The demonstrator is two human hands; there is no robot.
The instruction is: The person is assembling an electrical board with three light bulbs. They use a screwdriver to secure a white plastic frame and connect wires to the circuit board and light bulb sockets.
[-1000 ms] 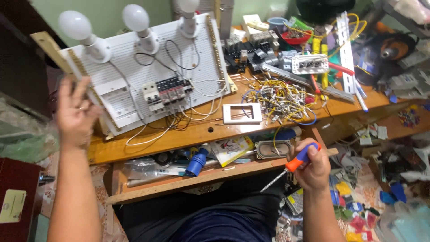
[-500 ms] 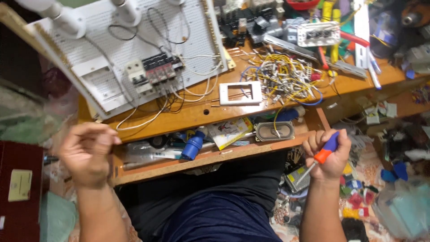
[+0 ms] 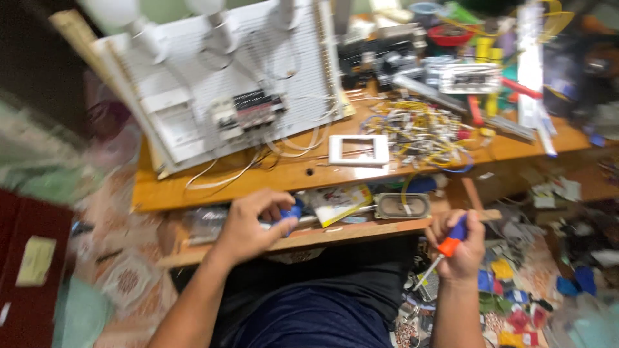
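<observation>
- Left hand (image 3: 255, 225) curled on blue item (image 3: 293, 211) on lower shelf (image 3: 322, 235), prob. a handle; blurry.
- Right hand (image 3: 459, 245) clamped on screwdriver (image 3: 445, 248), tip pointing down-left, well apart from blue item.

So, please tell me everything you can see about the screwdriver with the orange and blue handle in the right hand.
The screwdriver with the orange and blue handle looks like plastic at the grip: a blue upper part and an orange collar below it. A thin metal shaft runs from the collar down and to the left, its tip low, over the clutter on the floor. The right hand wraps around the handle, just below the front edge of the lower wooden shelf. The tip's shape is too blurred to tell.
</observation>
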